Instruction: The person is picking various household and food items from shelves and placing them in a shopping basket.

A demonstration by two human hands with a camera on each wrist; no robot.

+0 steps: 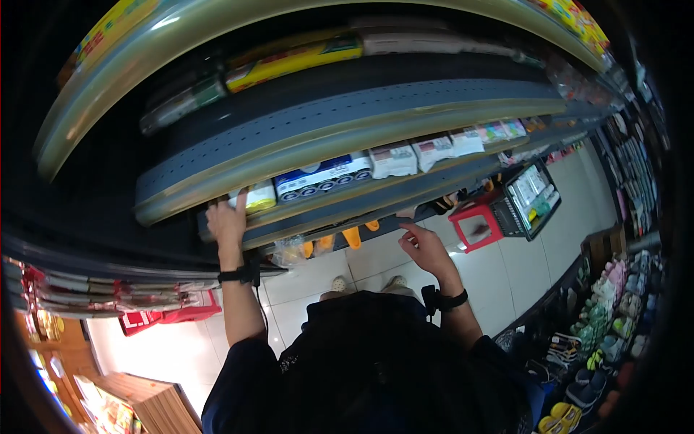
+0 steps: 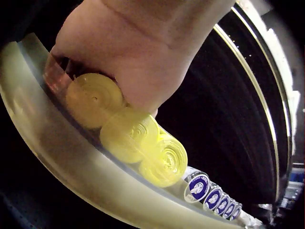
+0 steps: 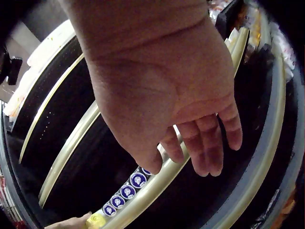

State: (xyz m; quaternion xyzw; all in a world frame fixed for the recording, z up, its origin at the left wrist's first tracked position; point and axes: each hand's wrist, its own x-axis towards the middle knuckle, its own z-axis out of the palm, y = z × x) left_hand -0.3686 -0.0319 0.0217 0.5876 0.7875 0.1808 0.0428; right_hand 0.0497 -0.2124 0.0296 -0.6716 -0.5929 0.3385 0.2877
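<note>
My left hand reaches onto the shelf at the left and grips a pack of yellow rolls, thumb on its right side, fingers toward its left. From the left wrist view, the coiled ends of three yellow rolls show beneath the hand, just behind the shelf's clear front strip; its fingertips are mostly hidden. A blue-and-white pack of rolls stands directly right of the yellow one. My right hand hangs in front of the shelves with loosely bent fingers, holding nothing.
White packets continue along the shelf to the right. A red stool and a black shopping basket stand on the tiled floor at right. Racks of shoes line the far right, and a wooden box is lower left.
</note>
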